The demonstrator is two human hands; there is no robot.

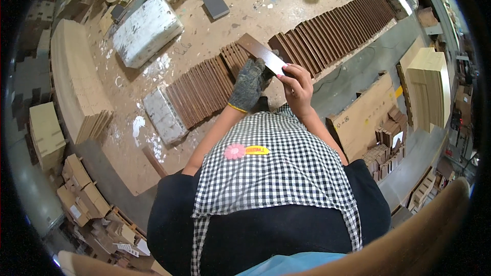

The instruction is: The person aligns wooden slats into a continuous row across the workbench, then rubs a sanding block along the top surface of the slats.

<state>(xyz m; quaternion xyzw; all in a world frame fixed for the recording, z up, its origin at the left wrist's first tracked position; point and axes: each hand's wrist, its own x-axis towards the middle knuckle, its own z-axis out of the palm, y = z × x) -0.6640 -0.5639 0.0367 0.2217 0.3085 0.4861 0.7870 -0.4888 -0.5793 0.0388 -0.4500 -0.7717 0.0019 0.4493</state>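
Way off to the left of the brown board [260, 52] there's a stack of long tan panels [76, 79]. Coming in closer, still on its left, a big smudged white block [148, 29] sits on the paint-spattered tabletop [209, 38], with a second white block [165, 115] nearer the person. That second one butts up against a row of brown slats [199, 92] running up toward the board. Just below the board is the left hand [247, 86] in a grey knit glove — fingers closed around the board, though some are hidden behind it. The board itself is held up at a slant between the two rows, its near end shiny. The bare right hand [298, 87] is at that near end, fingers bent and pinching it — barely any gap. To the board's right, a longer row of slats [332, 30] stretches away, and far right there's another tan stack [428, 92].
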